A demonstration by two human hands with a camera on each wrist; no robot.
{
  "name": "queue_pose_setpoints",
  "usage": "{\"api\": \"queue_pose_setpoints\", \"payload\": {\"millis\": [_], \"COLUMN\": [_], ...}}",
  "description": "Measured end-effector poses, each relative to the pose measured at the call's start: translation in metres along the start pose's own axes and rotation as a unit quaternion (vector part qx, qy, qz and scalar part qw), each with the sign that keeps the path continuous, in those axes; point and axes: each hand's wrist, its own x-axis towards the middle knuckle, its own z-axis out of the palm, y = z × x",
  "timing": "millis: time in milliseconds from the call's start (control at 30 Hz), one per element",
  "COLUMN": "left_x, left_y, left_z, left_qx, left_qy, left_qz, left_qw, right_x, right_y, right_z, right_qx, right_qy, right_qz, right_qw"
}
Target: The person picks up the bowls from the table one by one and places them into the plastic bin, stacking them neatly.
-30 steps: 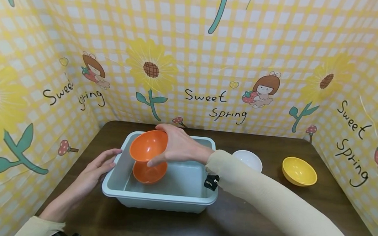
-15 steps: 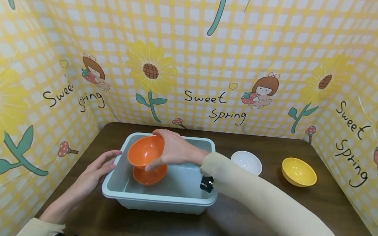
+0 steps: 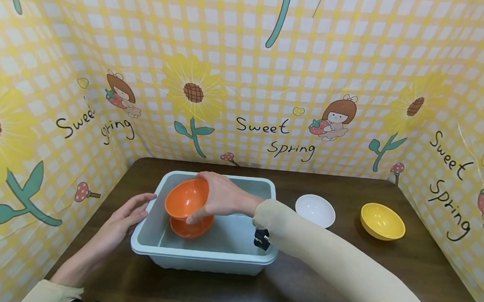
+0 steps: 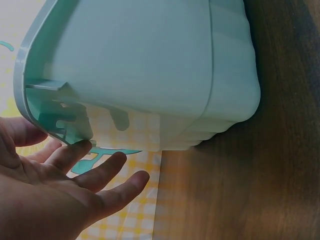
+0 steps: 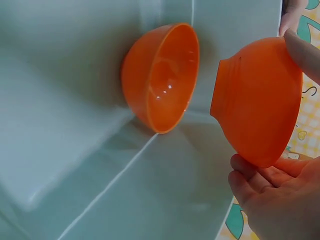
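Note:
My right hand (image 3: 225, 193) grips an orange bowl (image 3: 184, 199) by its rim and side, thumb nearest me, fingers on the far side. This bowl is tilted and hangs just above a second orange bowl (image 3: 190, 228) inside the pale blue-green plastic tub (image 3: 203, 255). The right wrist view shows a gap between the held bowl (image 5: 260, 100) and the lower bowl (image 5: 162, 80). My left hand (image 3: 125, 211) touches the tub's left rim. In the left wrist view, this hand (image 4: 60, 185) has its thumb and first fingers at the rim, and the other fingers spread loosely below.
To the right of the tub, a white bowl (image 3: 314, 210) stands on the dark wooden table (image 3: 313, 282), partly behind my right sleeve. A yellow bowl (image 3: 383, 221) stands farther right. A checked, printed cloth (image 3: 254, 78) rises behind the table and along both sides.
My right hand has lowered the held orange bowl slightly toward the lower one, which shows less now. The left hand has stayed at the tub's rim.

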Motion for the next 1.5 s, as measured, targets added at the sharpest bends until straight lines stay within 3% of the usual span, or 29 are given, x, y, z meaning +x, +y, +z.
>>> {"api": "queue_pose_setpoints", "payload": {"millis": [367,733,967,1500], "left_x": [-0.001,-0.001,-0.001,0.001], "left_y": [-0.001,0.000,-0.006,-0.002], "left_z": [0.000,0.000,-0.001,0.000], "left_qx": [0.005,0.007,0.003,0.007], "left_qy": [0.001,0.002,0.005,0.003], "left_qz": [0.007,0.011,0.020,0.024], "left_qw": [1.0000,0.9999,0.9998,0.9997], "right_x": [0.004,0.008,0.006,0.010], "right_y": [0.009,0.015,0.015,0.017], "right_z": [0.009,0.016,0.020,0.020], "right_qx": [0.008,-0.023,-0.034,-0.042], "right_qy": [-0.018,-0.028,-0.045,-0.050], "right_qz": [-0.005,-0.019,0.009,0.024], "right_qw": [0.9998,0.9992,0.9984,0.9976]}}
